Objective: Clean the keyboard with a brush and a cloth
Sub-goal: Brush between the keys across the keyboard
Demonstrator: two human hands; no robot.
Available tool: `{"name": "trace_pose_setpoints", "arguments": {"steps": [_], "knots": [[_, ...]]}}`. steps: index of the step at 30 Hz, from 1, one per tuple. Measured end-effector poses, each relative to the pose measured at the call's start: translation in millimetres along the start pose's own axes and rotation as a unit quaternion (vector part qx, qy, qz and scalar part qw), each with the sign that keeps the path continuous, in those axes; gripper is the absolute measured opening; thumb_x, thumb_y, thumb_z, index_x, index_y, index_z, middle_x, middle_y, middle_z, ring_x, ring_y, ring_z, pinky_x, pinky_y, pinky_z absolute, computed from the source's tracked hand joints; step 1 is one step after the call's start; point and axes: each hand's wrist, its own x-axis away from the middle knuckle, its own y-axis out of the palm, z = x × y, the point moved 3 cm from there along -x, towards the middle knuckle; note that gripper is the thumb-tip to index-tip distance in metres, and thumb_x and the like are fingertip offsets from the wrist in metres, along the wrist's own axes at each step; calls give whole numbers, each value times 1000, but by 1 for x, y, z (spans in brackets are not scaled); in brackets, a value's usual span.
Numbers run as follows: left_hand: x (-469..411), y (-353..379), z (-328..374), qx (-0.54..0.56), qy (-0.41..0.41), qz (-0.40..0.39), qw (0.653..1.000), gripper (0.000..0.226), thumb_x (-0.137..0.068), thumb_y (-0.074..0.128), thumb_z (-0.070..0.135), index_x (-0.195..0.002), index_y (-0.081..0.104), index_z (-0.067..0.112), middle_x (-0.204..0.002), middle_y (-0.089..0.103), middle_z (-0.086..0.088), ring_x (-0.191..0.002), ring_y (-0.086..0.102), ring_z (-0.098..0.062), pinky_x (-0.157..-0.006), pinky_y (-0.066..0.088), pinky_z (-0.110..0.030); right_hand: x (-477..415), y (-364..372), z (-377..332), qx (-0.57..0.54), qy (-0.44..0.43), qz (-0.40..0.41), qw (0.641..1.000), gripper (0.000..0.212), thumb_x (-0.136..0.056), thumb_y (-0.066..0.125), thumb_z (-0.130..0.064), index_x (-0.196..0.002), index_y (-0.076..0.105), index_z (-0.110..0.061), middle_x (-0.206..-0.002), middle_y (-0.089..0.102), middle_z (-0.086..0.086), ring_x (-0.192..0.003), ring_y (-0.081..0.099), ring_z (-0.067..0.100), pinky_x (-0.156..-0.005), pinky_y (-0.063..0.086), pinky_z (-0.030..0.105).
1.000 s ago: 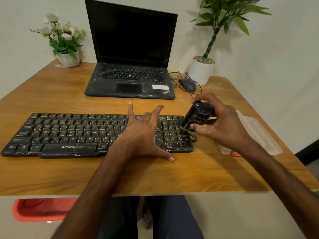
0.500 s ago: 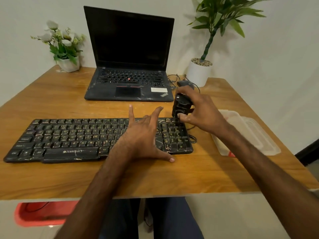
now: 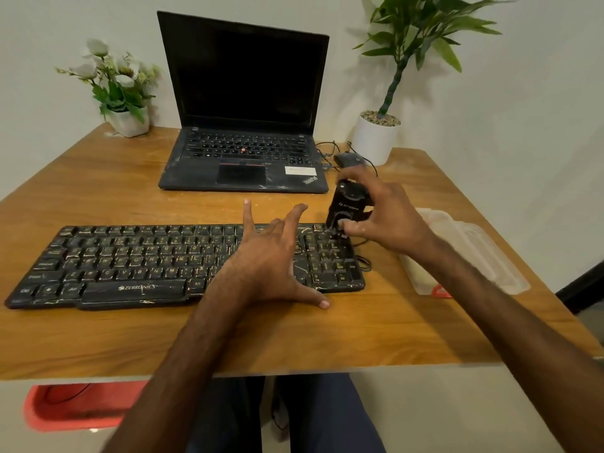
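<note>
Your left hand (image 3: 271,256) lies spread, fingers splayed over the right-of-centre keys of the keyboard (image 3: 130,256), thumb tip on the table (image 3: 98,191) at the keyboard's 6 o'clock edge. Your right hand (image 3: 389,214) curls round a black brush tool (image 3: 348,207), held nearly upright, its lower end touching the keys at the keyboard's 1 o'clock corner. Pressing too hard there could lever up a keycap or skid the board, since the left hand pins only one part of it. A sweep toward 3 o'clock could snag the thin cable (image 3: 364,263) looped just beside that end or knock the clear plastic container (image 3: 474,253) lying near it. A sweep toward 12 o'clock would flick grit at the laptop (image 3: 243,158) and the mouse (image 3: 349,159). The tool's bristles are hidden by your fingers, so I cannot tell how they meet the keys. No cloth is plainly visible. Something pale sits in the container, too blurred to name.
</note>
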Motion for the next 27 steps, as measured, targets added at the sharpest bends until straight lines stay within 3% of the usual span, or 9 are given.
{"name": "trace_pose_setpoints", "arguments": {"steps": [4,8,14,18,21,27], "knots": [[0,1,-1,9,5,-4,1000,152,-49,54,100,-152,-28,25,-166,21,-10,-153,18,-23,-110,-28,-64,17,9,-14,-60,22,-42,997,65,-73,84,-14,-124,48,-31,-108,63,-12,-97,68,9,-71,61,26],[-2,3,-1,4,15,5,1000,150,-54,59,96,-153,-24,21,-164,27,-9,-152,23,-23,-111,-27,-64,52,16,-36,-106,-20,-103,989,67,-72,85,-14,-126,49,-29,-112,64,-11,-102,66,8,-74,58,21],[4,-1,-7,10,10,-22,1000,152,-51,59,97,-154,-26,25,-168,10,-10,-155,8,-24,-107,-32,-64,35,-6,-15,-47,23,-31,998,64,-74,83,-16,-125,48,-31,-102,63,-17,-98,64,-4,-74,59,21],[6,1,-17,-11,-5,-40,999,156,-45,55,100,-152,-30,25,-168,7,-10,-155,5,-26,-107,-28,-68,52,13,-43,-67,-39,-66,995,64,-74,83,-14,-127,49,-27,-114,64,-11,-103,63,1,-76,55,15],[5,0,-16,-16,-2,-36,999,157,-44,58,99,-153,-28,25,-168,14,-9,-155,11,-25,-106,-29,-68,60,23,-48,-19,-84,-70,994,66,-74,81,-16,-131,49,-23,-118,64,-5,-100,63,7,-78,56,21],[7,-3,-15,-10,-2,-35,999,156,-46,59,99,-152,-28,26,-168,14,-9,-155,10,-24,-105,-33,-65,76,-3,-25,-30,-24,-46,998,70,-73,84,-16,-128,46,-38,-116,58,-25,-105,60,-4,-83,54,17]]}}
